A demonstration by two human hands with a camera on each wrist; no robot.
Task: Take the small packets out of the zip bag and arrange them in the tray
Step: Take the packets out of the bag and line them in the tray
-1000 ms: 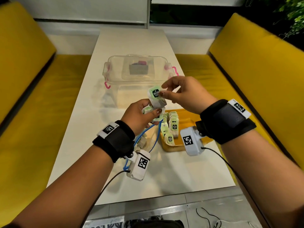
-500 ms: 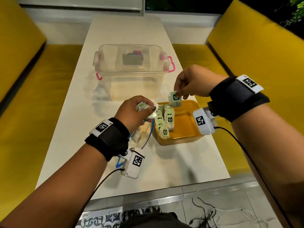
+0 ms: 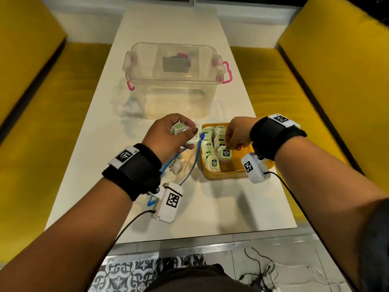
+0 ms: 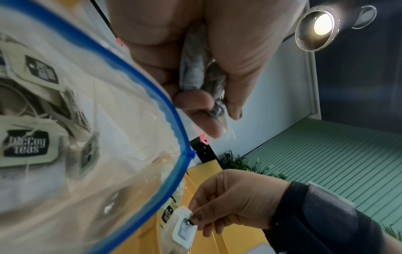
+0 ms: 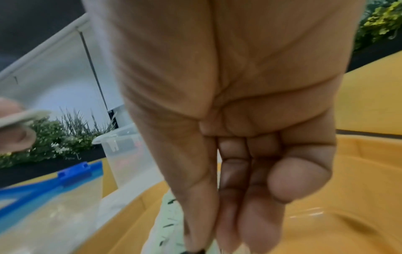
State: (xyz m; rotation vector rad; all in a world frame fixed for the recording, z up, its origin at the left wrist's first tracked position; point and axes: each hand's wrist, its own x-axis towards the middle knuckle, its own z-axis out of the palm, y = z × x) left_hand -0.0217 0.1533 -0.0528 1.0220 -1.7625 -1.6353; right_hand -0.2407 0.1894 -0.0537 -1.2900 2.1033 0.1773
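Note:
A yellow tray [image 3: 228, 174] on the white table holds two rows of upright green-and-white tea packets [image 3: 207, 142]. My right hand [image 3: 235, 135] pinches one packet [image 3: 226, 153] by its top and holds it low inside the tray, at the near end of the right row. The same packet [image 4: 185, 228] shows in the left wrist view. My left hand [image 3: 168, 137] grips a small bunch of packets [image 3: 181, 130] just left of the tray. The clear zip bag [image 3: 179, 163] with a blue zipper lies under my left wrist, more packets [image 4: 28, 146] inside it.
A clear plastic box [image 3: 174, 81] with pink latches stands on the table beyond the tray. Yellow bench seats [image 3: 326, 81] run along both sides of the table [image 3: 210, 207]. Cables lie on the floor at the near edge.
My right hand carried the packet from above my left hand rightward and down into the tray. My left hand stayed beside the tray with its bunch of packets.

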